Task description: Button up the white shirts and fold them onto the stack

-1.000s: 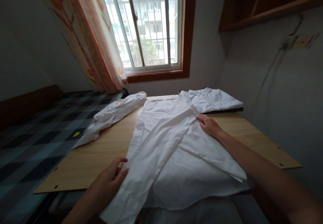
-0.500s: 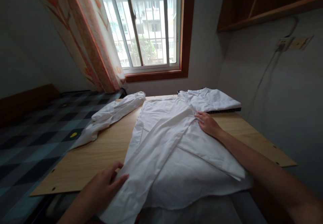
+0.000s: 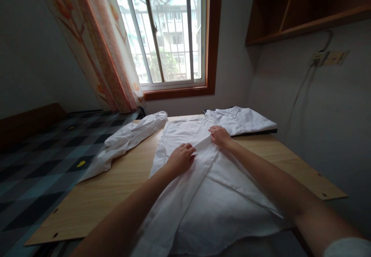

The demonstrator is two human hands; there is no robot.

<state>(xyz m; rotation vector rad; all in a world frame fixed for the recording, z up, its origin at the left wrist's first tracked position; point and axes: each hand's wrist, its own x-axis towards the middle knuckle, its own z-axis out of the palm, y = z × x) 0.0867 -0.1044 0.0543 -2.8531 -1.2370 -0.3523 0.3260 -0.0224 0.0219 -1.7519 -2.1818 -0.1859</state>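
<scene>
A white shirt (image 3: 226, 199) lies spread over a wooden board, one long sleeve (image 3: 174, 199) laid diagonally across it towards me. My left hand (image 3: 182, 158) is on the upper part of this sleeve, fingers bent and closed on the cloth. Farther up, near the shoulder, my right hand (image 3: 220, 136) has its fingertips together on the fabric. Between the two hands the cloth forms a slight ridge. The sleeve's lower end runs out of the frame at the bottom.
Another stretch of white cloth (image 3: 130, 137) lies along the board's left side, partly on the checked bed (image 3: 37, 172). Folded white clothing (image 3: 246, 119) rests on dark fabric at the back right. The wooden board (image 3: 116, 195) has a corner jutting right. A shelf (image 3: 304, 25) hangs above.
My left hand has moved up and right along the sleeve, from near its lower end to beside my right hand. My right hand has shifted slightly left.
</scene>
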